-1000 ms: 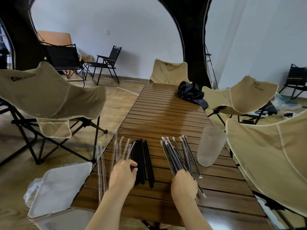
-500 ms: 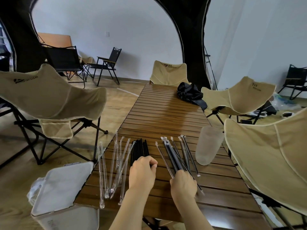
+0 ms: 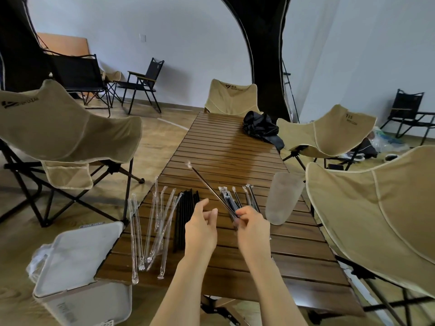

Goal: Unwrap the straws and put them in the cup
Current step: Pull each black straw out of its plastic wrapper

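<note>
No wording can be read with certainty. The tan chair at left (image 3: 70,128) carries a dark emblem and a line of capital letters at its upper left corner. The tan chair at the far end of the frame's middle (image 3: 231,97) has the same kind of emblem and line near its top, and the tan chair at right (image 3: 329,130) has small dark print near its upper right edge, all too blurred to spell out. The white bin at lower left (image 3: 80,267) has raised lettering on its lid's far edge and more on its side, also illegible.
</note>
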Available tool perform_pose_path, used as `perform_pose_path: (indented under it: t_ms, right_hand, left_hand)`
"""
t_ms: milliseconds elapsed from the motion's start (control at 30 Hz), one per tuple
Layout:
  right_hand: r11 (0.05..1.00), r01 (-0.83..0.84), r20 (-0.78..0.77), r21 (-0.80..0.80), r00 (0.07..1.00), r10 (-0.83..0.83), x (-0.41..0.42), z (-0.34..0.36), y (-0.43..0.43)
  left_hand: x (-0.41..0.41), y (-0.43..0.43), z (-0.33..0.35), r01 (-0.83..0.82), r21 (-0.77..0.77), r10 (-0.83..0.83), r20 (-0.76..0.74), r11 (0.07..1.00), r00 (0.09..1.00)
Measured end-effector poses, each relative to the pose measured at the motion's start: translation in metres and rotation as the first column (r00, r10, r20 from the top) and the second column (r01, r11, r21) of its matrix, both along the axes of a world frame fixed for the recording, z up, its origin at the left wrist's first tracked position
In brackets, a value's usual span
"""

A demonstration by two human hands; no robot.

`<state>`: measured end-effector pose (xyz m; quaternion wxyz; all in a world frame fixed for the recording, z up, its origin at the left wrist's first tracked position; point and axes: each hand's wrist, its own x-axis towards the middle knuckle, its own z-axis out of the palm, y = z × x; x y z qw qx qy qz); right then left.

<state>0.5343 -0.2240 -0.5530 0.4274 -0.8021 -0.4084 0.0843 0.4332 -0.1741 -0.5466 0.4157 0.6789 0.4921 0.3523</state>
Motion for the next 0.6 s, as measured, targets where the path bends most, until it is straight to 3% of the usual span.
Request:
perform_pose_path:
  t_ms: [133,300,467,600]
  right_hand:
    - [0.995,-0.089,0.064,0.052,0.994,0.086,-0.004,0.003,-0.010]
    - [0.984,-0.178,0.010,0.012,0.984,0.178,-0.004,0.006,-0.016]
    - [0.966,-0.255,-0.075,-0.029,0.965,0.252,-0.004,0.007,-0.017]
    - [0.949,-0.316,-0.133,0.009,0.940,0.314,-0.007,0.009,-0.019]
  left_hand:
    - [-0.003,0.003,0.003,-0.010,0.037,0.005,0.122,0.999,0.993]
    - [-0.009,-0.002,0.015,-0.104,0.007,0.097,0.280,0.995,0.955]
    - [-0.016,0.003,0.018,-0.282,-0.066,0.272,0.543,0.957,0.795]
    - [-0.018,-0.001,0.029,-0.281,-0.128,0.295,0.647,0.951,0.703]
